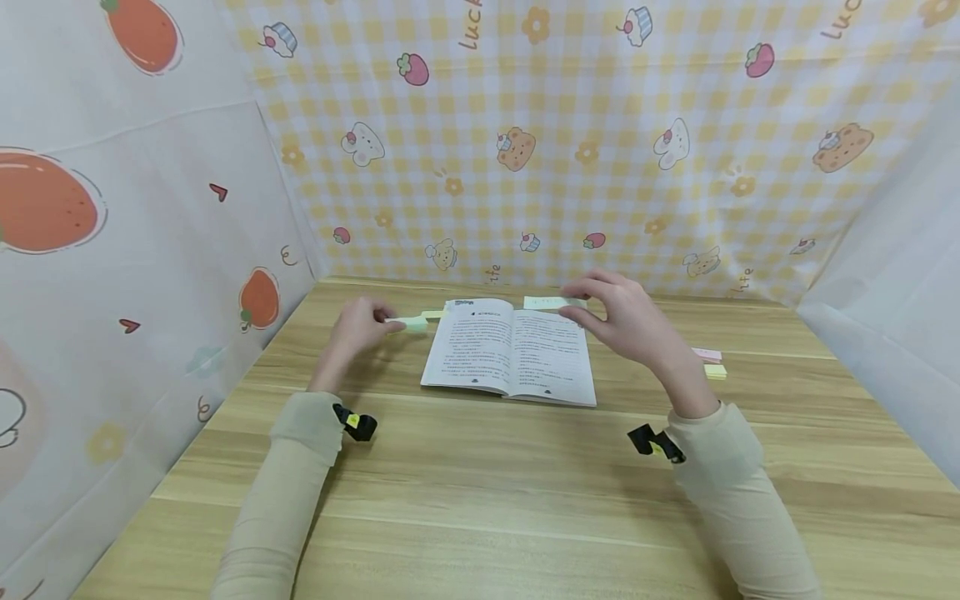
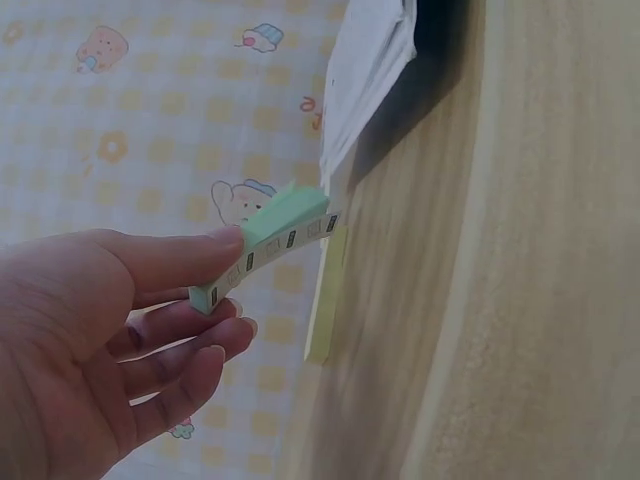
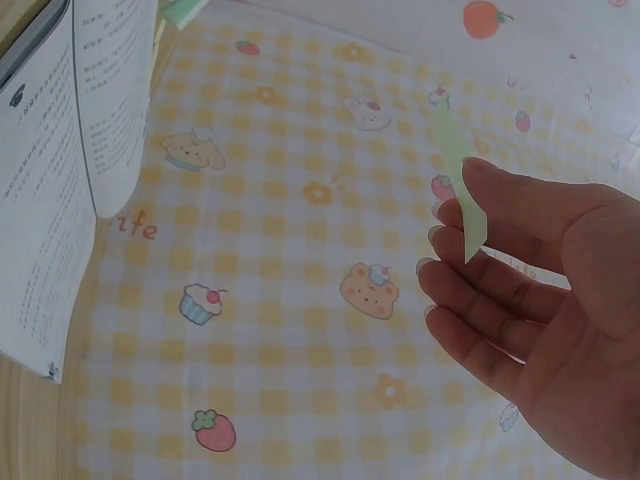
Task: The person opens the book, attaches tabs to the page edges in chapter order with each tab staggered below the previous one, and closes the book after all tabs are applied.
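Note:
An open book [image 1: 472, 346] with printed pages lies on the table between the two hands. Left of it, my left hand [image 1: 363, 325] pinches a small pad of green sticky notes [image 2: 285, 215] between thumb and fingers; a printed strip runs along the pad's edge. Above the top of the right page is my right hand [image 1: 626, 321], holding a single pale green sticky note [image 3: 462, 200] by one end. The note's free end [image 1: 540, 302] points left, over the book's far edge.
A yellow sticky note pad [image 2: 325, 300] lies on the table beside the book's far left corner. To the right, behind the right wrist, are a pink pad [image 1: 707, 355] and another yellow pad [image 1: 715, 372]. A patterned cloth [image 1: 555, 192] hangs at the table's back edge.

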Motion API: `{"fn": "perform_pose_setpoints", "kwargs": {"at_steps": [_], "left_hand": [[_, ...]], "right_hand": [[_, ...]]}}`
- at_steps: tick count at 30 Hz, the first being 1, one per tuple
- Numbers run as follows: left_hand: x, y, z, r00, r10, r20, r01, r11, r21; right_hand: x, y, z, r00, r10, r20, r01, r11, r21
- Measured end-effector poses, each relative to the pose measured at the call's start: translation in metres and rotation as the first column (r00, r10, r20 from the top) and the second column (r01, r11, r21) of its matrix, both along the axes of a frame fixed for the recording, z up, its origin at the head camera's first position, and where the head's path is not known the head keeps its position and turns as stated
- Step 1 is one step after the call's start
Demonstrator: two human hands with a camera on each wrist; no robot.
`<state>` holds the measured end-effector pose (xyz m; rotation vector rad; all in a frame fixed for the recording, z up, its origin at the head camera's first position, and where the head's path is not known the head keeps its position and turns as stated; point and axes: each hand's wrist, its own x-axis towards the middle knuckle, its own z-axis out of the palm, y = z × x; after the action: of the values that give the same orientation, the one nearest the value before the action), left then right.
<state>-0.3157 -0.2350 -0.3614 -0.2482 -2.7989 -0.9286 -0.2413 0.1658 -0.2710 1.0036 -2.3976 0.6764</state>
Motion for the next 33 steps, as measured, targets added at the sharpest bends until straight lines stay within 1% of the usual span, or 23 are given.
{"fn": "perform_pose_setpoints", "kwargs": {"at_steps": [5, 9, 12, 16, 20, 25, 33], "left_hand": [[-0.002, -0.005, -0.007, 0.999, -0.007, 0.034, 0.007, 1.000, 0.008], [-0.004, -0.008, -0.011, 0.999, -0.013, 0.042, 0.013, 1.000, 0.001], [-0.005, -0.009, -0.013, 0.999, -0.017, 0.045, 0.017, 1.000, -0.008], [-0.005, -0.011, -0.013, 0.997, -0.027, 0.067, 0.028, 0.999, -0.021], [-0.005, -0.011, -0.013, 0.994, -0.044, 0.103, 0.049, 0.997, -0.051], [-0.005, -0.011, -0.013, 0.988, -0.042, 0.147, 0.056, 0.994, -0.093], [-0.005, -0.012, -0.016, 0.986, -0.024, 0.163, 0.049, 0.987, -0.154]], "right_hand": [[-0.001, 0.001, 0.000, 1.000, 0.002, -0.007, -0.002, 1.000, -0.003], [-0.001, 0.000, 0.000, 1.000, 0.005, -0.011, -0.005, 1.000, 0.001], [0.000, 0.000, 0.000, 1.000, 0.002, -0.008, -0.002, 1.000, 0.001], [-0.001, 0.000, 0.000, 1.000, 0.002, -0.002, -0.002, 1.000, 0.002], [-0.001, -0.001, 0.000, 1.000, 0.009, 0.002, -0.009, 1.000, 0.004], [0.000, -0.001, 0.000, 1.000, 0.006, 0.013, -0.006, 1.000, 0.006], [0.000, -0.001, 0.000, 1.000, 0.003, 0.004, -0.004, 1.000, 0.009]]}}
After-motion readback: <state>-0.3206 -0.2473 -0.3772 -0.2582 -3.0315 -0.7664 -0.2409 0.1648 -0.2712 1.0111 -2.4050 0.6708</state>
